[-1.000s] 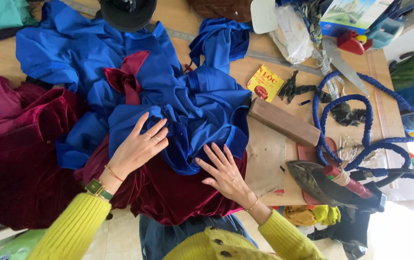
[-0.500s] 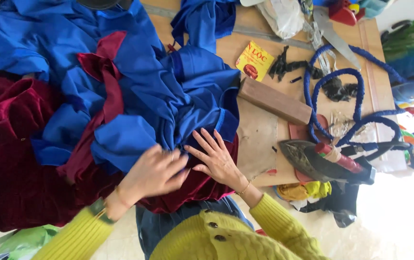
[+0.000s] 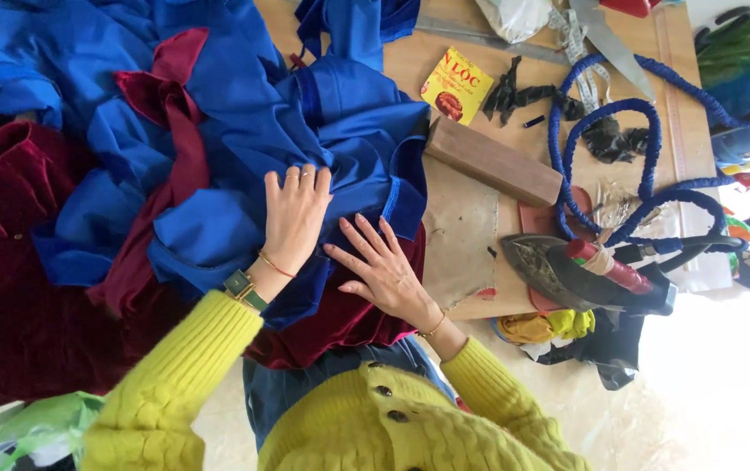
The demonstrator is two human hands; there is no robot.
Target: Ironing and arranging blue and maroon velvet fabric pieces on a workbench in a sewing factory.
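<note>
Blue satin fabric [image 3: 218, 113] is heaped over maroon velvet [image 3: 17, 288] on the bench [image 3: 471, 235]. Left hand [image 3: 294, 214] and right hand [image 3: 383, 266] both lie flat, fingers spread, gripping nothing. I'd smooth outward gently, satin slides.

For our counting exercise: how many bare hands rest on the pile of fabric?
2. The left hand lies flat on the blue satin cloth; the right hand is spread beside it, at the edge where blue meets dark red velvet. No other hands show.
</note>
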